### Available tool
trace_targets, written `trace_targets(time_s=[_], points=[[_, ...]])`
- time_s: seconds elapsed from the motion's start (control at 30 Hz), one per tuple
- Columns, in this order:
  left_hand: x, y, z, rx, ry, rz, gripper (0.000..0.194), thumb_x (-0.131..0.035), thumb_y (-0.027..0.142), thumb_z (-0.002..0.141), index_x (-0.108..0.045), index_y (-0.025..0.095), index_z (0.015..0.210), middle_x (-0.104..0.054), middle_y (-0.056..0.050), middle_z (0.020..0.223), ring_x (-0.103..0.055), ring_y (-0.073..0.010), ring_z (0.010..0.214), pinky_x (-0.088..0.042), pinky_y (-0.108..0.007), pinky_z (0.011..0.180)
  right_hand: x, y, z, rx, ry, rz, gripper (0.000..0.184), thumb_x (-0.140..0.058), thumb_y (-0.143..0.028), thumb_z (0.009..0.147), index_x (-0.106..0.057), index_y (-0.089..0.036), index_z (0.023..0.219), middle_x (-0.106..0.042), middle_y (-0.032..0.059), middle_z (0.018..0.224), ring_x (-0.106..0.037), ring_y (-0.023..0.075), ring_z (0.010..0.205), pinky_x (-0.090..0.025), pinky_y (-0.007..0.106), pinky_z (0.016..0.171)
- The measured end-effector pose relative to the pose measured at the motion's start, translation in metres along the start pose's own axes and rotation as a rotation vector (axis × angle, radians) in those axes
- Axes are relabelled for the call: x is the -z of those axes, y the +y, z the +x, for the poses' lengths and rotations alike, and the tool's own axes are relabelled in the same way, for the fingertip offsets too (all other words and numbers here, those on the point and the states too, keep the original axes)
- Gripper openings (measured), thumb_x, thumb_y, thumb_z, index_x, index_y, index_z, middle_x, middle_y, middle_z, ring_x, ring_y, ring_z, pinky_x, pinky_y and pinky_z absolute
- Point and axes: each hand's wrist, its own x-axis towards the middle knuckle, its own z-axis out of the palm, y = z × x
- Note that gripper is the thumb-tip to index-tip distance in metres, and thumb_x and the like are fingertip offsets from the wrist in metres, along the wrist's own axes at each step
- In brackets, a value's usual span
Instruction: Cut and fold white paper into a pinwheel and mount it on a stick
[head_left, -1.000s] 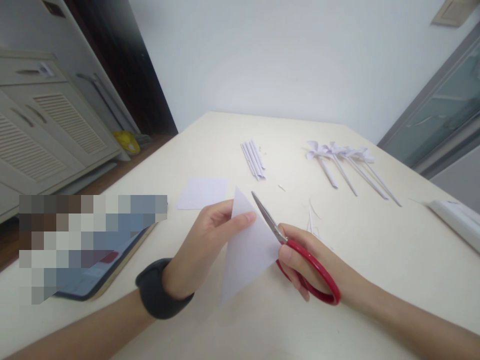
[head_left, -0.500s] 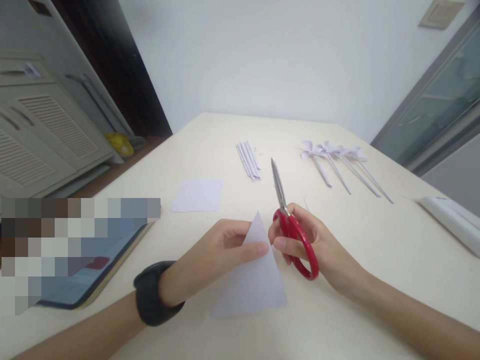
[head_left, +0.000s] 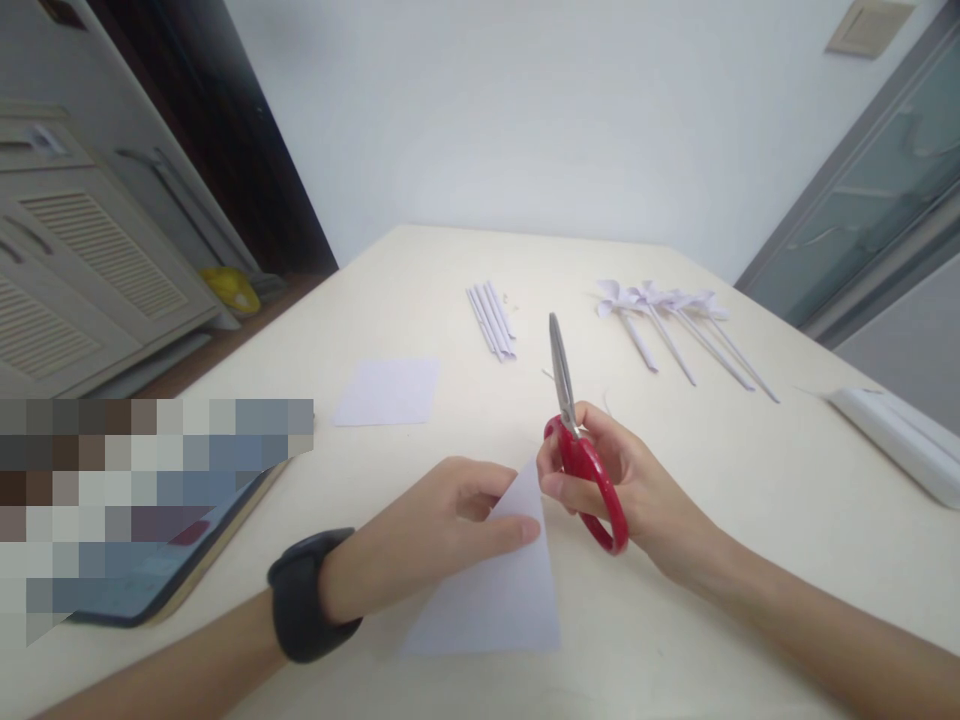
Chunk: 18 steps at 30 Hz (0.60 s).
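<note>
My left hand, with a black band on its wrist, pinches a white sheet of paper. The thumb lies on top and the fingers are behind it. The sheet looks triangular, its tip pointing away from me beside the right hand. Red-handled scissors sit in my right hand, blades closed and pointing up and away. The fingers wrap round the handles, close by the paper's tip; whether they touch it I cannot tell.
A white paper square lies left of centre. Several rolled paper sticks lie farther back. Paper pinwheels on sticks rest at the back right. A tablet, partly blurred out, is at left; a long white object is at right.
My left hand has shifted the paper slightly towards me and tilted its tip to the right, nearer the right hand. The scissors stay nearly in place, turned a little more upright.
</note>
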Motion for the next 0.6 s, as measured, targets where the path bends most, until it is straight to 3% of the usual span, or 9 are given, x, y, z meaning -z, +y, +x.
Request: trace_targets(time_s=[0.2, 0.4, 0.6], points=[[0.0003, -0.0007, 0.0018, -0.01, 0.1, -0.063, 0.022, -0.054, 0.034, 0.077, -0.062, 0.015, 0.072, -0.063, -0.004, 0.072, -0.059, -0.0196, 0.067, -0.045, -0.028, 0.058, 0.0056, 0.0003, 0.0033, 0.042, 0.034, -0.011, 0.021, -0.059, -0.012, 0.076, -0.041, -0.021, 0.08, -0.054, -0.0042, 0.076, -0.044, 0.0084, 0.061, -0.032, 0.021, 0.051], [0.0045, -0.0024, 0.0024, 0.034, 0.198, -0.061, 0.026, -0.052, 0.04, 0.079, -0.059, 0.015, 0.077, -0.056, 0.0, 0.069, -0.052, -0.0142, 0.062, -0.039, -0.023, 0.053, 0.0056, 0.0016, 0.0028, 0.014, 0.003, -0.035, 0.024, -0.062, -0.011, 0.075, -0.042, -0.021, 0.082, -0.06, -0.0012, 0.087, -0.051, 0.0109, 0.072, -0.034, 0.021, 0.053], [0.0029, -0.0049, 0.0037, -0.008, 0.164, 0.092, 0.025, -0.047, 0.036, 0.081, -0.06, 0.016, 0.074, -0.051, 0.001, 0.066, -0.048, -0.0135, 0.062, -0.037, -0.023, 0.053, 0.0053, 0.0085, 0.0032, 0.018, -0.016, 0.013, 0.024, -0.062, -0.009, 0.074, -0.043, -0.021, 0.082, -0.059, -0.0016, 0.087, -0.05, 0.0094, 0.069, -0.035, 0.021, 0.055]])
